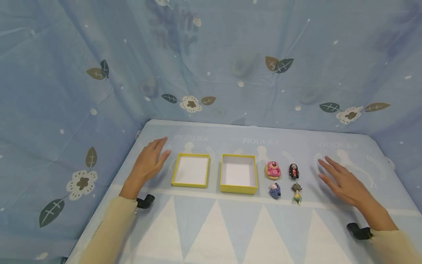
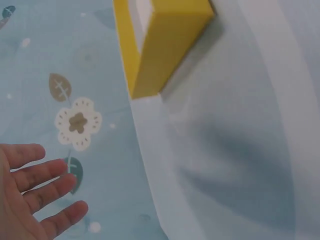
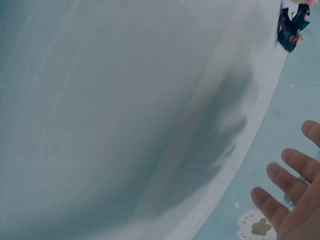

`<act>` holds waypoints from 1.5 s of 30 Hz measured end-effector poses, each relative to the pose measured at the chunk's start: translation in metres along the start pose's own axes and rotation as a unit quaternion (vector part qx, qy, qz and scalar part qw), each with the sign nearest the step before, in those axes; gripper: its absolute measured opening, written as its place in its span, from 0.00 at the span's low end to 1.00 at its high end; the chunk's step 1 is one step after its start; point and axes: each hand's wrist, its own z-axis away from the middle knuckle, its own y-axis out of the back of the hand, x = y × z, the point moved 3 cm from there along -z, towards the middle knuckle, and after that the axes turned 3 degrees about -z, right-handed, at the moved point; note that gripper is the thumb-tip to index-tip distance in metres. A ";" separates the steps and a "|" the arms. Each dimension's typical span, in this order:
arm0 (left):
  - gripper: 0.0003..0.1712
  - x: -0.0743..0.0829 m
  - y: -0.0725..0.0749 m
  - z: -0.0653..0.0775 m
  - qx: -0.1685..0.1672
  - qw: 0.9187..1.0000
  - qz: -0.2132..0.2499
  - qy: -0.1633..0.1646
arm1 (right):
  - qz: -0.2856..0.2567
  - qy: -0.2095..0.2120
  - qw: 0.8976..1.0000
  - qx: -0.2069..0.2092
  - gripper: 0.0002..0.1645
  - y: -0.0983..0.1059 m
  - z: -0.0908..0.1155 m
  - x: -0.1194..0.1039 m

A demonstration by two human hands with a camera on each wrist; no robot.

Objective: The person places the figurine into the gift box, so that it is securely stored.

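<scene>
My left hand (image 1: 148, 161) hovers left of a shallow yellow box lid (image 1: 190, 170), its fingers extended and holding nothing. Right of that lid stands a deeper yellow box (image 1: 239, 189) with a white inside. Four small figures lie farther right: a pink bear (image 1: 273, 170), a black-robed figure (image 1: 293, 171), a dark blue figure (image 1: 275, 191) and a grey-topped figure with a yellow-green lower part (image 1: 297, 194). My right hand (image 1: 344, 183) is held to the right of these figures, fingers spread, touching none. In the right wrist view the black-robed figure (image 3: 292, 26) shows at the top corner.
A pale blue and white patterned cloth (image 1: 204, 234) covers the table. Blue printed curtains (image 1: 211, 66) rise behind and at the sides. Each wrist carries a small black camera, such as the left one (image 1: 146, 201).
</scene>
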 end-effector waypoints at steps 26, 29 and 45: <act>0.30 0.079 -0.027 -0.001 0.022 0.992 0.070 -0.100 | -0.058 0.058 0.997 -0.006 0.31 -0.022 -0.033 -0.070; 0.31 0.083 -0.033 -0.001 0.017 0.993 0.071 -0.097 | -0.075 0.057 0.996 -0.006 0.31 -0.025 -0.039 -0.077; 0.35 0.107 -0.059 -0.004 -0.022 0.987 0.085 -0.133 | -0.087 0.041 0.994 -0.061 0.42 -0.047 -0.066 -0.098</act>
